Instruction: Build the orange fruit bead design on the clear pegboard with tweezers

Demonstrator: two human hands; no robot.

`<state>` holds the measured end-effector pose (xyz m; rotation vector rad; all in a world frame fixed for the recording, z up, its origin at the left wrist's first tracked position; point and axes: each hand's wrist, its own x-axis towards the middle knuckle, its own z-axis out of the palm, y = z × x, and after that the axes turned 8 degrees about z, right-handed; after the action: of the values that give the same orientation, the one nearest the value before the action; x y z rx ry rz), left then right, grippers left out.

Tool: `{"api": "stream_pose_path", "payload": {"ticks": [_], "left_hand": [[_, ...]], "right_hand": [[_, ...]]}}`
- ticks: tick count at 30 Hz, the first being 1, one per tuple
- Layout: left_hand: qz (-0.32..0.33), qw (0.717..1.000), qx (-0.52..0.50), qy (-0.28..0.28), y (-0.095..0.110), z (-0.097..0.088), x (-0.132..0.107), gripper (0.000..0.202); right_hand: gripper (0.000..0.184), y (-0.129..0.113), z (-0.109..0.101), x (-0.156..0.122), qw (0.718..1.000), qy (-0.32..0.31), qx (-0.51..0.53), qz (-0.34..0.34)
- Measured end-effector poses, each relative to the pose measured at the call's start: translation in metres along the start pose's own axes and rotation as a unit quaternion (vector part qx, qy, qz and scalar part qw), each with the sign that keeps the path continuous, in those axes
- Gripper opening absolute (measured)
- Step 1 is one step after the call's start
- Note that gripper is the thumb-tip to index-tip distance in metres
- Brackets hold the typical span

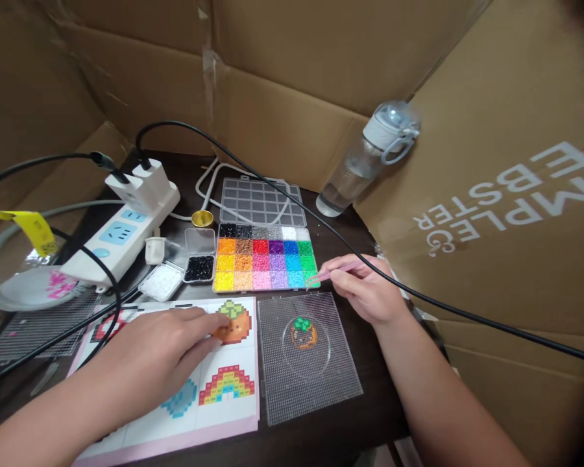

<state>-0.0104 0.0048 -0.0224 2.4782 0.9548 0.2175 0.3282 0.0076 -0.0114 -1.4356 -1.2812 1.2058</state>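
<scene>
My left hand (160, 344) lies on a printed pattern sheet (143, 425), its fingers stretched out and the index fingertip on the orange fruit pattern (241, 329) with green leaves. My right hand (372, 292) pinches pink tweezers (338, 269). Their tips are over the green beads at the front right corner of the bead box (267, 290); whether a bead is between them I cannot tell. Below the box, a clear pegboard (338, 383) carries a small bead figure (302, 323) with green leaves and a partly filled orange-brown outline. A clear ring surrounds the figure.
A power strip (97, 253) with plugged-in chargers stands at left. Small boxes of black beads (199, 268) and white beads (161, 281) sit beside the bead box. A black cable (331, 241) arches across the view. Behind stands a water bottle (355, 165); cardboard walls (292, 97) enclose the table.
</scene>
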Motion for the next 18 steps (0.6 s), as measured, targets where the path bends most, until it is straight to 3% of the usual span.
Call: {"api": "stream_pose_path", "payload": {"ticks": [3,8,18], "left_hand": [[-0.002,0.999,0.018,-0.048,0.0013,-0.0010,-0.0005,0.035],[-0.014,0.997,0.022,-0.066,0.0029,-0.0030,0.0003,0.036],[-0.002,0.998,0.019,-0.057,0.0009,-0.0027,-0.0003,0.037]], "right_hand": [[0.013,-0.0012,-0.0045,0.0006,0.987,-0.118,0.067,0.085],[0.013,-0.0012,-0.0028,0.0016,0.960,-0.193,0.135,0.150],[0.018,0.0000,0.0047,-0.0042,0.961,-0.155,0.156,0.169]]}}
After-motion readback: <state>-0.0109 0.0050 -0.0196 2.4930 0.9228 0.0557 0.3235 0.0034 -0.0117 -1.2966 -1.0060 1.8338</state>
